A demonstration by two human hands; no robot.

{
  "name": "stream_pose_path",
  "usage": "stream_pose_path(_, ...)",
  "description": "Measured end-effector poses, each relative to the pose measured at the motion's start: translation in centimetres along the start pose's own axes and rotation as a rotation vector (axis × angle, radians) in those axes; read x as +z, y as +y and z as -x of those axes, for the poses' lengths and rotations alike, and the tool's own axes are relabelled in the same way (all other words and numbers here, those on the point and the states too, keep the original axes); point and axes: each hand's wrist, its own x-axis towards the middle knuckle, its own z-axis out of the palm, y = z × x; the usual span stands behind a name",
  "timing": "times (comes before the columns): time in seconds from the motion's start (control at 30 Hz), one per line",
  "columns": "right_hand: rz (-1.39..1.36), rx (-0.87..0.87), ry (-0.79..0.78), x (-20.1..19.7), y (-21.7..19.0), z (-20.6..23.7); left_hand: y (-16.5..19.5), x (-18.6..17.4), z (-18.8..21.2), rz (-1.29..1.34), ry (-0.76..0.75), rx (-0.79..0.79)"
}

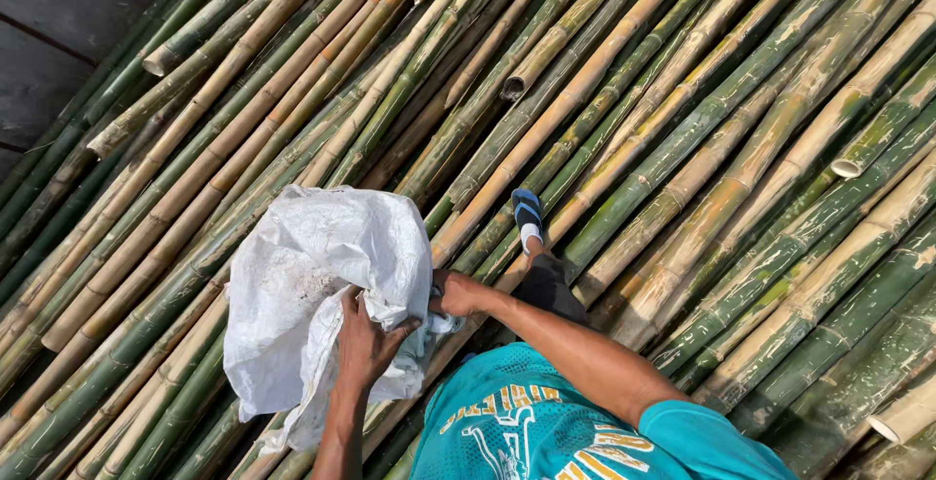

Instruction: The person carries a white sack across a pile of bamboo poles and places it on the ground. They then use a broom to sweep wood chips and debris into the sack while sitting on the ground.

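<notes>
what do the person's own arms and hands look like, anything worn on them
Both hands, the left hand and the right hand, are bare: no gloves, rings or watch visible. Both forearms are uncovered. A short teal sleeve of a printed T-shirt covers the right upper arm.

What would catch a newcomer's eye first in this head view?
The white woven sack, left of centre, gripped at its crumpled edge by the left hand and right hand. Under everything lie green and tan bamboo poles, running diagonally. A blue sandal steps on them near the centre.
</notes>
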Motion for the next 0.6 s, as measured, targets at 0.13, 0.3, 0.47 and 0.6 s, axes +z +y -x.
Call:
stream_pose_path(0.13, 0.001, -0.057, -0.117, -11.8, 0.7, -6.2, 4.9, 0.8, -11.3, 0.078, 0.043, -0.019)
stream_pose_path(0.3, 0.054, -0.071, -0.177, -23.5, -1.2, -11.1, 11.4, 0.6, -20.1, -0.126, 0.332, -0.098)
stream_pose_path(0.47, 0.41, -0.035, -0.309, -31.3, -2.0, -16.7, 14.3, -0.7, -28.9, -0.271, 0.292, 0.19)
stream_pose_path(0.6, 0.355, -0.041, -0.296, -37.3, 0.1, -21.9, 14.5, 0.4, -38.4, -0.195, -0.065, 0.155)
